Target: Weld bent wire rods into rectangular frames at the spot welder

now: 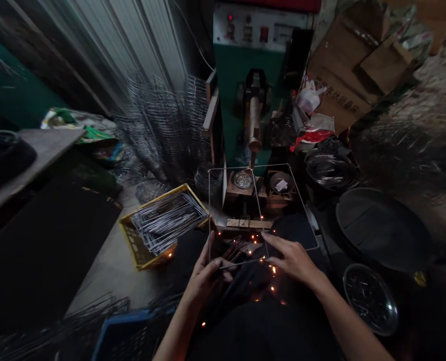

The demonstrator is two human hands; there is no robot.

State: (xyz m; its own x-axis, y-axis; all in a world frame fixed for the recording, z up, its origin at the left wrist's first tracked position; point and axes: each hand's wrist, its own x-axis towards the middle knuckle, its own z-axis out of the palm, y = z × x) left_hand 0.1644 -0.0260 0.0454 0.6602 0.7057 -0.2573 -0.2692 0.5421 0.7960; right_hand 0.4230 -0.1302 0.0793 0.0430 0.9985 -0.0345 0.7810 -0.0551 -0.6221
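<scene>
Grey floor, green machine: left hand and right hand, half-curled, hold a wire frame.

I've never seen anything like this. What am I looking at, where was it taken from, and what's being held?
There's no robot here: a person is working with two bare hands, seen from a camera worn on their head, looking forward and down. The left hand and right hand hold a thin wire frame, whose top edge seems to meet the tip of a green machine's projecting arm. Orange sparks glow around the hands. To the left, a yellow crate holds a heap of bent metal wires. A blue crate shows at the lower edge. Much of the surroundings is too dark to make out.
</scene>
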